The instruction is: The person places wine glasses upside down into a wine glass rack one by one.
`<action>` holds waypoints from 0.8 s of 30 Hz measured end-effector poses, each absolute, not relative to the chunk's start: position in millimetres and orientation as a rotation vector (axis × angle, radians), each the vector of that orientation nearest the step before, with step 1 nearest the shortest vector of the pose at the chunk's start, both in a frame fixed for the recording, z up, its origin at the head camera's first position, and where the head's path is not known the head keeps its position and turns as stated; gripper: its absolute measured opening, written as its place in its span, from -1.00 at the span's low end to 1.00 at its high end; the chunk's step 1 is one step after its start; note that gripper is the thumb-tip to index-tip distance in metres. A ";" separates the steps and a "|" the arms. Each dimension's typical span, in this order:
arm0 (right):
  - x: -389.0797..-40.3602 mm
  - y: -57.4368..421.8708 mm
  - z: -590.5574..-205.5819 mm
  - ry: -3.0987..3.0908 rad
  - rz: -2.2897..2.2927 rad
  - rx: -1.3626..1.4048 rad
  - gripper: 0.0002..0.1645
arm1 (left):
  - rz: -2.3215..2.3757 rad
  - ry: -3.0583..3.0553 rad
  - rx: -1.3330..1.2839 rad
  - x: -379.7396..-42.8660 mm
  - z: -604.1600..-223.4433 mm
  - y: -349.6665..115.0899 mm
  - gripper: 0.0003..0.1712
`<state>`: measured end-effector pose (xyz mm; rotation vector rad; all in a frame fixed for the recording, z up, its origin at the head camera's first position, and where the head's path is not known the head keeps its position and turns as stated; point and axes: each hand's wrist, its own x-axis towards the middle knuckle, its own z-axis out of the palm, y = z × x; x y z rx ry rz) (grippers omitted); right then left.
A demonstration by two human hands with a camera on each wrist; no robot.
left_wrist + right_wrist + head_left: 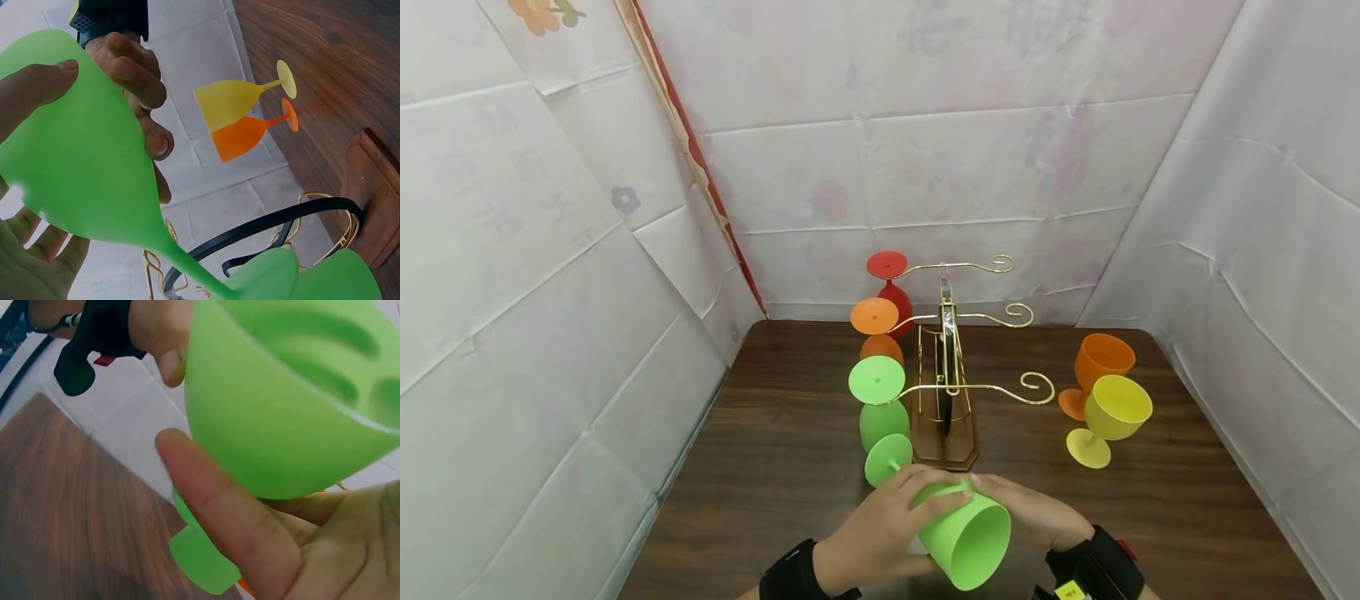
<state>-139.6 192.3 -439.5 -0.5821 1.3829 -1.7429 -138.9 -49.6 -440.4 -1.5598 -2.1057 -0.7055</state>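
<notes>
I'm seeing the left hand (880, 523) gripping the tilted green goblet (942, 537), bottom centre; the right hand (1045, 512) is touching it, whether gripping I can't tell. I'm judging this a two-handed handling step; next move is likely calling for keeping its foot off the hung green goblet (883, 422). Gold rack (948, 333) is standing mid-frame; yellow goblet (1108, 419) and orange goblet (1093, 372) are standing right.

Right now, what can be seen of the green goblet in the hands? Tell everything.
The goblet is plain green, smooth and plastic-looking: a deep bowl, thin stem and round, flat foot. Finger shadows show through its wall. It is tilted above the table, mouth toward the person, foot pointing away. The left hand grips the bowl; the right hand is at its other side.
</notes>
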 end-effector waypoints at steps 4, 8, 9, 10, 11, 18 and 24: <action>-141.3 190.3 -444.0 1.302 -1.777 -0.659 -0.45 | -0.675 -2.112 -1.576 -138.0 -440.4 -50.2 -0.01; -144.0 186.9 -448.5 1.217 -1.796 -0.765 -0.45 | -0.670 -2.095 -1.601 -138.3 -438.8 -51.1 -0.06; -144.5 186.5 -449.3 1.186 -1.800 -0.773 -0.45 | -0.675 -2.090 -1.607 -138.4 -438.4 -51.6 -0.08; -144.7 186.4 -450.0 1.173 -1.805 -0.788 -0.44 | -0.687 -2.086 -1.614 -138.7 -437.9 -52.2 -0.09; -144.9 186.6 -450.4 1.154 -1.810 -0.795 -0.43 | -0.697 -2.082 -1.620 -139.0 -437.4 -53.1 -0.10; -144.8 192.9 -444.8 1.253 -1.785 -0.774 -0.15 | -0.701 -1.998 -1.607 -144.4 -433.3 -61.2 -0.15; -143.1 197.7 -433.6 1.448 -1.802 -0.882 -0.05 | -0.786 -1.879 -1.579 -153.8 -431.3 -66.1 -0.29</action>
